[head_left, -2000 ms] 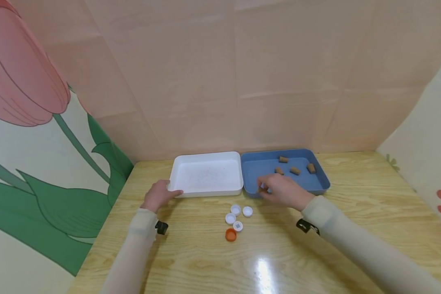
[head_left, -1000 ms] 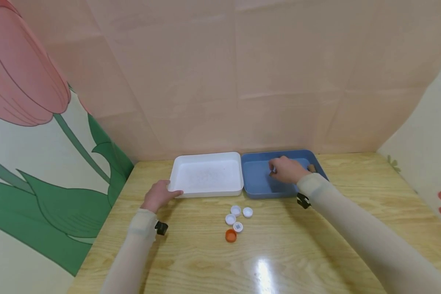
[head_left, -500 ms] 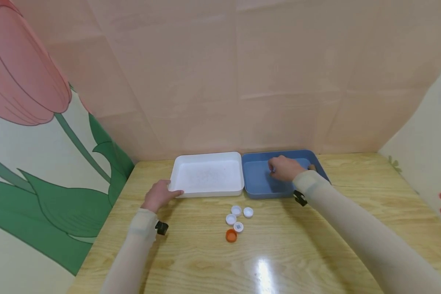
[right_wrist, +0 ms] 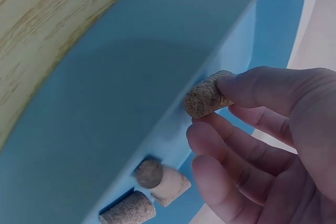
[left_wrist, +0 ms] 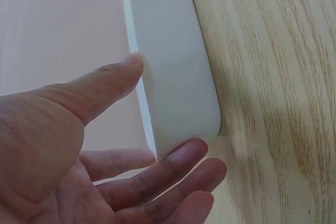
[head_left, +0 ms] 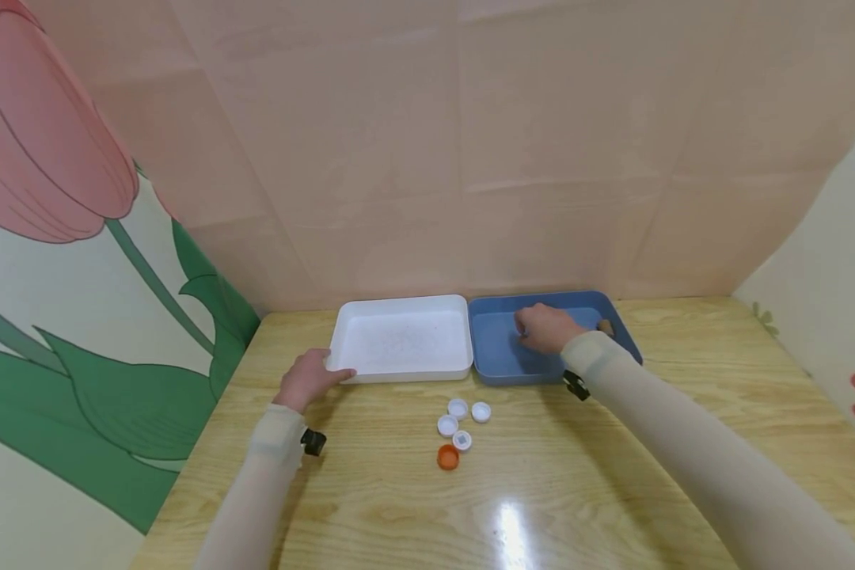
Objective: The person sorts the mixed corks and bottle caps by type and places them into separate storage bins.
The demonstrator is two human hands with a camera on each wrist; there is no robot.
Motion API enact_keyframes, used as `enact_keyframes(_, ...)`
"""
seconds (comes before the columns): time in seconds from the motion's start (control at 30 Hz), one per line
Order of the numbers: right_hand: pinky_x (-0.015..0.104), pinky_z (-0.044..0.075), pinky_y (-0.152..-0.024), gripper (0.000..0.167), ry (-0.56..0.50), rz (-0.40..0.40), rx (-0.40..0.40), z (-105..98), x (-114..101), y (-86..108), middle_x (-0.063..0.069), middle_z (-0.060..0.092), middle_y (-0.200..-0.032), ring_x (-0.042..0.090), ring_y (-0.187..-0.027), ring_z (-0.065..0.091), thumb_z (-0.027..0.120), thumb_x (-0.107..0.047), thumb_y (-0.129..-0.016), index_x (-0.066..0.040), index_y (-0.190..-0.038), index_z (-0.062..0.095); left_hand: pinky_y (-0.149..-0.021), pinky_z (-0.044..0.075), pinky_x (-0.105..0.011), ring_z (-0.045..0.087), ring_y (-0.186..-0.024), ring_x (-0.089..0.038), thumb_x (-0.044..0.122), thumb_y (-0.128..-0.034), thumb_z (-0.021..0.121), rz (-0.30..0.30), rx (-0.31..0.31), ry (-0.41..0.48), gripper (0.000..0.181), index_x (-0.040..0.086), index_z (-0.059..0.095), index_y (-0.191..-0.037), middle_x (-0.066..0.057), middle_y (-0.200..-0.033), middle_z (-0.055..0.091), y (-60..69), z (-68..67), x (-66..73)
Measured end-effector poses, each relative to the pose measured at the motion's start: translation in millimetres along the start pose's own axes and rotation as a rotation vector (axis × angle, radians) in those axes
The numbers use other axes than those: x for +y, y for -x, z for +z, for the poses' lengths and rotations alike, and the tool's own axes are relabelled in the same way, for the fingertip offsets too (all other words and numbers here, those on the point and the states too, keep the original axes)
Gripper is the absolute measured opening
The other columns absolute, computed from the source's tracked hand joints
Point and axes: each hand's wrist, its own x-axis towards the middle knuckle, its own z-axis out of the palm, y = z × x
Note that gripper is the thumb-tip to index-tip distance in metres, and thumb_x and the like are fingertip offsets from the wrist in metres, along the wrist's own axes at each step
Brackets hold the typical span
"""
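Note:
My left hand (head_left: 305,381) holds the front left corner of the white tray (head_left: 399,377). In the left wrist view its thumb lies on the rim and its fingers bend around the corner. Over the blue tray (head_left: 495,372), my right hand (head_left: 547,328) pinches a wine cork (right_wrist: 202,98) between thumb and fingertips, shown in the right wrist view. Two more corks, one pale-sided (right_wrist: 172,186) and one brown (right_wrist: 131,209), lie in the blue tray below that hand. Another cork (head_left: 605,326) shows near its right wall; the hand hides part of the tray's floor.
The two trays stand side by side at the back of the wooden table (head_left: 370,507). In front of them lie several white bottle caps (head_left: 447,426) and an orange cap (head_left: 448,457). A pink backdrop (head_left: 427,158) rises behind the trays.
Over two seconds my right hand has moved from the blue tray's front edge back over its middle, covering corks seen before. Lately it has shifted slightly left. My left hand has stayed still.

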Motion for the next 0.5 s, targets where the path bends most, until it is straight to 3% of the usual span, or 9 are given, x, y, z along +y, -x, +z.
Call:
enact_keyframes(0.33,0.04,0.052,-0.068,0.025,-0.031,0.032,-0.022,-4.2,-1.5,5.8,0.007,0.066,-0.091,0.019,-0.077,0.061,0.071,-0.021,-0.093,-0.002,-0.109,0.066,-0.075,0.05,-0.041,0.059,-0.084,-0.023,0.042,-0.0901,0.072,-0.008,0.006,0.003,0.059,-0.002,0.062,-0.128,-0.013,-0.11,0.069,1.9,0.0,0.9)
enact_keyframes(0.5,0.042,0.053,-0.069,0.023,-0.07,0.032,-0.004,-4.9,-0.3,14.3,0.009,0.067,-0.094,0.022,-0.082,0.063,0.069,-0.017,-0.094,-0.002,-0.111,0.066,-0.08,0.05,-0.044,0.061,-0.09,-0.026,0.041,-0.0907,0.072,-0.005,0.009,-0.008,0.06,-0.003,0.06,-0.13,-0.017,-0.116,0.068,3.8,-0.2,2.5)
